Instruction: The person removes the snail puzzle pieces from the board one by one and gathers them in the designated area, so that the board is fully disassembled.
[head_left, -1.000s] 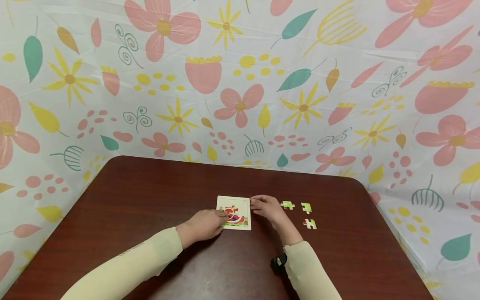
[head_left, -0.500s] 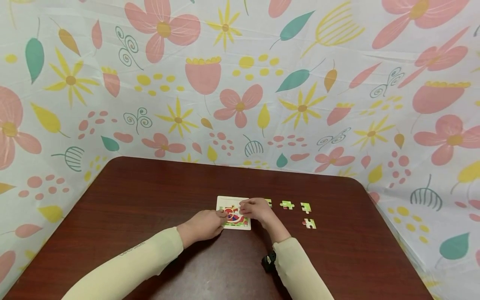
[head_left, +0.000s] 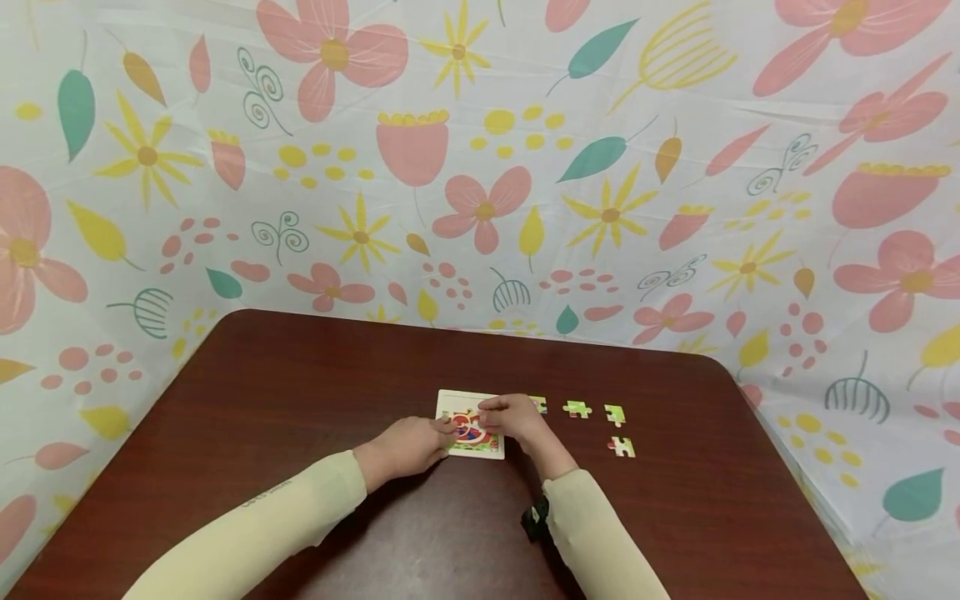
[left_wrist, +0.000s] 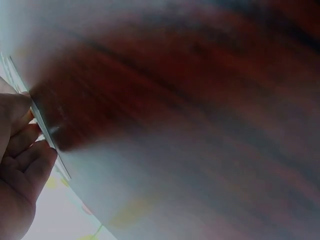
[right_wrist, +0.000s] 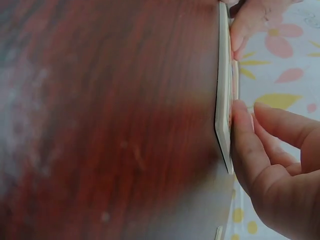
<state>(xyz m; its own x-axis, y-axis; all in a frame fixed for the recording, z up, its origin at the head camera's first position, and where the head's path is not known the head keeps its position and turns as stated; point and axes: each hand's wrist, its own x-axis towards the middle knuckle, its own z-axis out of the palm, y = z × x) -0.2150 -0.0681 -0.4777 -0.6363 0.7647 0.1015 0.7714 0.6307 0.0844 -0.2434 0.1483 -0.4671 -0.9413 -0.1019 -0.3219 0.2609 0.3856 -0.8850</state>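
Observation:
A small square jigsaw puzzle board (head_left: 461, 398) with a pale frame and a partly filled red, blue and green picture lies mid-table. My left hand (head_left: 405, 450) grips its left edge, fingertips over the picture. In the left wrist view, the fingers (left_wrist: 45, 155) meet the board's thin edge. My right hand (head_left: 519, 418) is over the right side, its fingertips down at the picture. In the right wrist view, the thumb and fingers of the right hand (right_wrist: 285, 180) bend close together at the board; I cannot tell whether a piece is between them.
Loose jigsaw pieces lie right of the board: one beside the right hand (head_left: 540, 405), one farther along (head_left: 577, 409), a green one (head_left: 615, 414) and a nearer one (head_left: 621, 447). A flower-patterned cloth (head_left: 480, 167) hangs behind the dark wooden table (head_left: 315, 367).
My right hand has moved left from the board's right edge onto its picture, uncovering a loose piece beside it. My left hand has stayed at the left edge.

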